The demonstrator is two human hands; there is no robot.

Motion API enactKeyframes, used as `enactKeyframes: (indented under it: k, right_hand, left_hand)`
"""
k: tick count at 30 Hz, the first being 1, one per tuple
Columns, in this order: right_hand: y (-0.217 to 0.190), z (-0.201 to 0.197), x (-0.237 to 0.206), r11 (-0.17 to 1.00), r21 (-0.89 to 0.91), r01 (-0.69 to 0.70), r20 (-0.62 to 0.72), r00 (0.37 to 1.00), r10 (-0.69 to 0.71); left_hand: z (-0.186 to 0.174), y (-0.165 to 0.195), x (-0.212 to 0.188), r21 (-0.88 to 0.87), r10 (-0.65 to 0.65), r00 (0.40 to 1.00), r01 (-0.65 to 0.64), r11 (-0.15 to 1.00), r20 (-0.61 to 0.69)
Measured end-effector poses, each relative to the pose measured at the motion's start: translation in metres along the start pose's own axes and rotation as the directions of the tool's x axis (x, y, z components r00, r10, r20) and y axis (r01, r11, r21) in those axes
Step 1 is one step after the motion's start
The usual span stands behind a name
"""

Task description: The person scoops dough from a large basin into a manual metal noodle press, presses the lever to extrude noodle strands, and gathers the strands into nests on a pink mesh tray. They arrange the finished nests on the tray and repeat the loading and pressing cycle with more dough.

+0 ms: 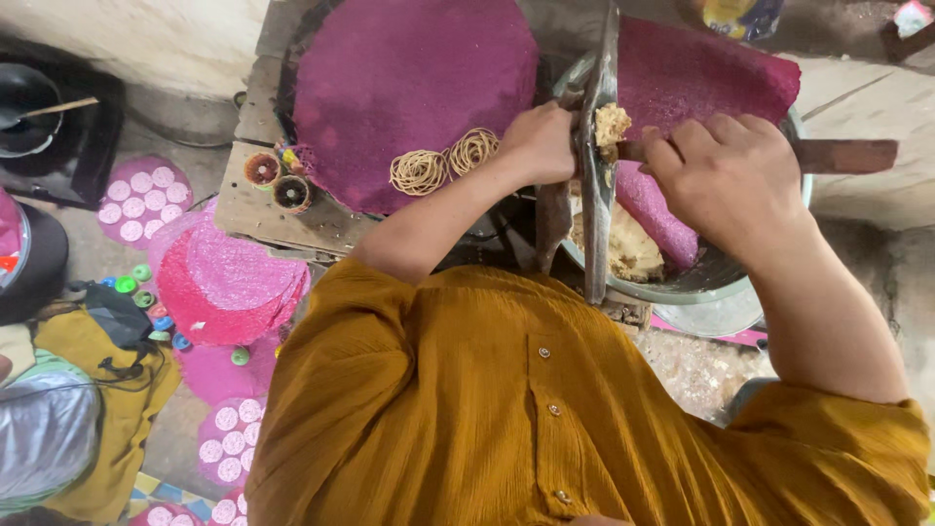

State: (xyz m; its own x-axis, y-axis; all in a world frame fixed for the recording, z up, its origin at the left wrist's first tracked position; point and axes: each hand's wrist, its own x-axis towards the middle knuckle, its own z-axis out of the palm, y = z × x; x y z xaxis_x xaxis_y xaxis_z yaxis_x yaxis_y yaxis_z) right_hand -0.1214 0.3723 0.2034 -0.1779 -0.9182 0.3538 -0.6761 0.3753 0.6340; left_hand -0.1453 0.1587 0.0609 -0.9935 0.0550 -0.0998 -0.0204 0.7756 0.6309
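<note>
Dough lump [613,124] sits right at the top of the metal press [596,185], pale and crumbly, wedged against the upright bar at the centre of the view. Left hand [542,142] is clamped around that bar, grip closed tight on the metal, knuckles up. Right hand [723,180] is wrapped shut on the wooden handle [845,156], which runs out to the right; its fingertips lie just beside the dough. Below them, a metal bowl [711,282] holds more pale dough [628,248], and a magenta cloth [691,73] drapes over the bowl's far rim and down into it. To the left, a round magenta mat [409,88] covers a wooden counter [253,209], with two coiled noodle spirals [443,163] lying on the mat's near edge, close to the left wrist. Two small round cups [276,181] stand at the counter's edge. Down on the floor, more pink mats [229,282], some carrying white discs, and scattered coloured bottle caps [146,292].
</note>
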Motion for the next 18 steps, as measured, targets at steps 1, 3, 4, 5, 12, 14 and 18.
enactKeyframes:
  k: [1, 3, 4, 5, 12, 14, 18]
  right_hand:
    - [0.002, -0.003, -0.005, 0.999, 0.020, -0.030, 0.020, 0.999, 0.030]
    - [0.017, -0.011, -0.024, 0.994, 0.060, -0.089, 0.059, 0.995, 0.086]
    - [0.024, -0.014, -0.036, 0.981, 0.106, -0.164, 0.030, 0.986, 0.162]
    - [0.033, -0.017, -0.051, 0.961, 0.149, -0.233, 0.002, 0.972, 0.235]
    - [-0.036, 0.067, -0.091, -0.216, 0.899, -0.380, 0.390, 0.475, 0.788]
    - [-0.061, 0.085, -0.089, -0.320, 0.853, -0.413, 0.496, 0.446, 0.745]
    - [-0.064, 0.070, -0.107, -0.053, 0.875, -0.482, 0.349, 0.550, 0.759]
  left_hand:
    - [-0.002, -0.002, 0.000, -0.010, 0.001, 1.000, -0.001, 1.000, -0.016]
    - [-0.010, -0.008, -0.001, -0.044, -0.006, 0.998, 0.004, 0.999, -0.062]
    - [-0.015, -0.011, -0.002, -0.070, -0.013, 0.996, 0.006, 0.998, -0.092]
    - [-0.020, -0.013, -0.002, -0.099, -0.015, 0.992, 0.002, 0.995, -0.126]
    - [-0.023, 0.008, -0.004, -0.293, 0.048, 0.988, -0.090, 0.952, -0.146]
    - [-0.018, 0.019, -0.006, -0.287, 0.073, 0.992, -0.101, 0.953, -0.105]
    - [-0.023, 0.018, -0.007, -0.281, 0.035, 0.998, -0.048, 0.959, -0.052]
